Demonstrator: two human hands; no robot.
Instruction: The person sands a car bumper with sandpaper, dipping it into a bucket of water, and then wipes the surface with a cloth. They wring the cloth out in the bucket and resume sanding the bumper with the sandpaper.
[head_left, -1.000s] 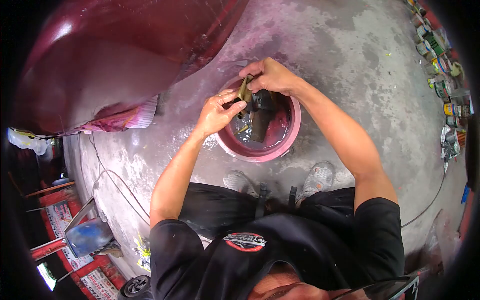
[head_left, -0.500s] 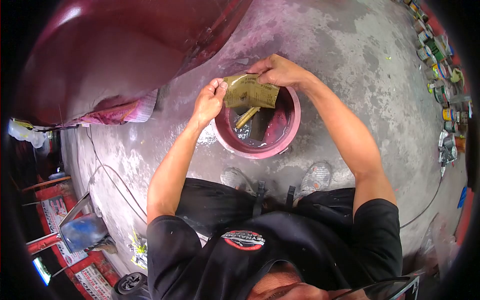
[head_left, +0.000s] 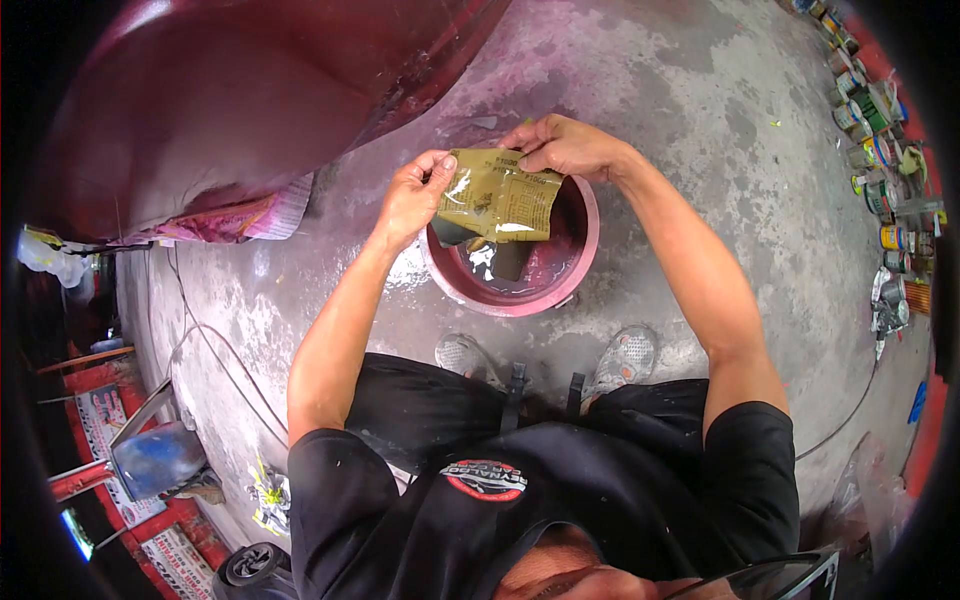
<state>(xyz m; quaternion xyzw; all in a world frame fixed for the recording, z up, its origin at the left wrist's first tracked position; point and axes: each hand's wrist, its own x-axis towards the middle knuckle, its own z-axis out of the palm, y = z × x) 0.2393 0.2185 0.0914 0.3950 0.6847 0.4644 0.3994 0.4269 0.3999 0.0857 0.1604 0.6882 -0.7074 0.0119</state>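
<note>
A wet, tan-backed sheet of sandpaper [head_left: 500, 195] printed with grit numbers is stretched between both hands, creased down its middle. My left hand [head_left: 420, 190] pinches its left edge. At the upper right edge, my right hand [head_left: 560, 143] grips it with thumb and fingers. Below the sheet stands a pink bucket [head_left: 583, 250] with water inside. A dark piece [head_left: 509, 262] lies in the bucket, and a bit of the rolled tan piece [head_left: 477, 244] shows beneath the sheet, mostly hidden by it.
A dark red car panel [head_left: 270, 100] curves over the upper left. Paint cans [head_left: 878, 195] line the right wall. A cable [head_left: 220, 345] crosses the concrete floor at left, near a blue-grey panel [head_left: 160, 460]. My shoes [head_left: 622, 360] stand just behind the bucket.
The sandpaper has opened out flatter and hangs lower over the bucket, covering more of the rolled tan piece. Both hands keep their hold and have shifted only slightly.
</note>
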